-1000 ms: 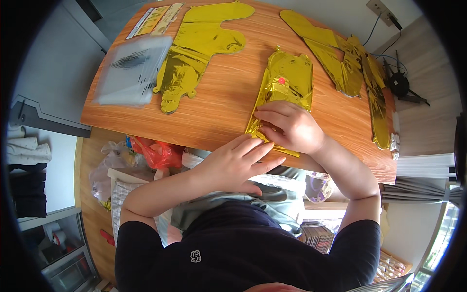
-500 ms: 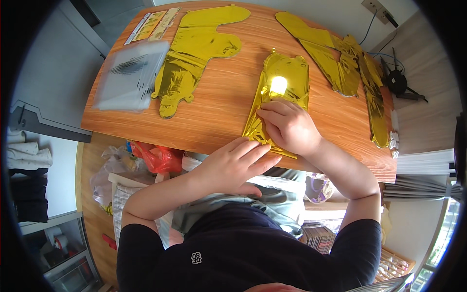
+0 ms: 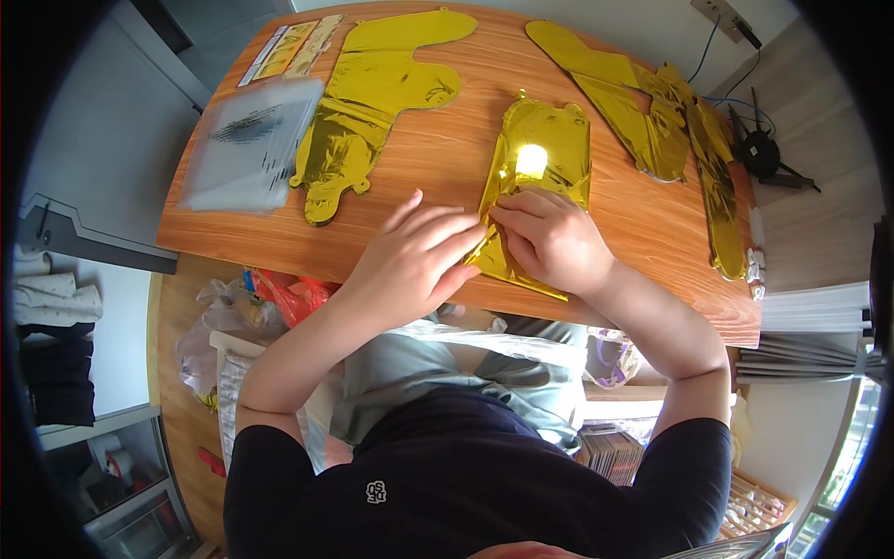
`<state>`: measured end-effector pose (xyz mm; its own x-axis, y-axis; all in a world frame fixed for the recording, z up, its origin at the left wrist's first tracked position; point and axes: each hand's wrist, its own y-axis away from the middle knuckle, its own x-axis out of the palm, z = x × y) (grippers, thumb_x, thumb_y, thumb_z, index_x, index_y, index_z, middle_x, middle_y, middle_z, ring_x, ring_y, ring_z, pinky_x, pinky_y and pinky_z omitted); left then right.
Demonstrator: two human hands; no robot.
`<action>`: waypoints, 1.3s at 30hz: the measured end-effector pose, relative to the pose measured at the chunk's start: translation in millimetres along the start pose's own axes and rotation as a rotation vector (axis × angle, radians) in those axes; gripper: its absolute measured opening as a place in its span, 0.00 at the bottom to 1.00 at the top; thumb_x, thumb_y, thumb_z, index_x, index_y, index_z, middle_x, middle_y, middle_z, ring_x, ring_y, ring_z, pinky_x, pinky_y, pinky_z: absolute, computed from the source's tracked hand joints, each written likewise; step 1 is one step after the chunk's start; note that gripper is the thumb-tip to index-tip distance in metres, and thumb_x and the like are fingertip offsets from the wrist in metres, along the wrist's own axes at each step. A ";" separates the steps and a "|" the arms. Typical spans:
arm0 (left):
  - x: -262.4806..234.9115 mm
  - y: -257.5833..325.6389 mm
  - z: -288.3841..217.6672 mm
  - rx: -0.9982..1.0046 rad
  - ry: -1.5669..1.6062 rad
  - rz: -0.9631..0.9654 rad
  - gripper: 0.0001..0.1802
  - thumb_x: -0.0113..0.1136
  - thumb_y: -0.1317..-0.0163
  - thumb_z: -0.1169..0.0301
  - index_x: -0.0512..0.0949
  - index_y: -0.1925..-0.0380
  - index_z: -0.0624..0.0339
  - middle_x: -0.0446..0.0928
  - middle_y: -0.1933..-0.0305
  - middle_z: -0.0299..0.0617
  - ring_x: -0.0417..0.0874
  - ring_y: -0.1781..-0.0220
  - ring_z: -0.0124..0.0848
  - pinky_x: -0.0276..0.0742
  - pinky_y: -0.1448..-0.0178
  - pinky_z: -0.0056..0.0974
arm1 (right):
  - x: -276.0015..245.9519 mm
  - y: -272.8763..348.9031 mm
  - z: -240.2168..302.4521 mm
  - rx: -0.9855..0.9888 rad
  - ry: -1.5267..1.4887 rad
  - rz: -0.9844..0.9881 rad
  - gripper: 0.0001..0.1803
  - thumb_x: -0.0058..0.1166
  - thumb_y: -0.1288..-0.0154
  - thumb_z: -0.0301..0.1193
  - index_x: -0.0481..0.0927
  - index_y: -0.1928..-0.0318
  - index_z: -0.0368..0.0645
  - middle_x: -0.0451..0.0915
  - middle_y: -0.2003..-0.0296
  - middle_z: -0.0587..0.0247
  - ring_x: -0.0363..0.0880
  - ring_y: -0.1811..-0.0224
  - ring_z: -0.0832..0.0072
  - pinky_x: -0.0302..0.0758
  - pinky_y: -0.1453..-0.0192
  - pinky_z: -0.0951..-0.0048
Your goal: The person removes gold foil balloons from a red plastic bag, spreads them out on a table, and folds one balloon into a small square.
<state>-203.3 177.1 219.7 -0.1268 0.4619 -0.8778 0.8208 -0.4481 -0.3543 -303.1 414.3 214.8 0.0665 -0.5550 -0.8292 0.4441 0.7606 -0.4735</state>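
Observation:
A gold foil balloon (image 3: 563, 140), flat and folded into a narrow shape, lies at the middle of the table near its front edge. My right hand (image 3: 557, 244) rests on it, fingers bent and pinching the foil close to its left side. My left hand (image 3: 419, 253) is open beside it, fingers spread and the tips by the foil's left edge. Whether those tips press on the foil, I cannot tell. Creases run through the near end of the balloon, and a bright light glares off its middle.
Further left lie another flat gold foil balloon (image 3: 377, 88), clear plastic sleeves (image 3: 247, 144) and a printed card (image 3: 284, 51). More gold foil (image 3: 619, 88) spreads at the right. A black router (image 3: 759, 154) with cables stands beyond the right edge of the wooden table (image 3: 438, 149).
My left hand has moved up and left from the balloon's near end to its left edge. The right hand stays on the foil, almost unmoved.

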 end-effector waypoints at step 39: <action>0.4 3.2 11.0 0.268 -0.239 0.141 0.41 0.58 0.34 0.38 0.78 0.35 0.62 0.77 0.31 0.41 0.72 0.25 0.35 0.58 0.16 0.52 | 2.0 -0.7 -0.2 0.241 0.308 0.090 0.33 0.64 0.33 0.47 0.76 0.32 0.48 0.77 0.32 0.56 0.70 0.30 0.50 0.67 0.26 0.47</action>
<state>-206.9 167.4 214.7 -0.1754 0.2041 -0.9631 0.6686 -0.6934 -0.2687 -303.5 412.7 213.5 -0.1400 -0.3353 -0.9317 0.6482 0.6802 -0.3422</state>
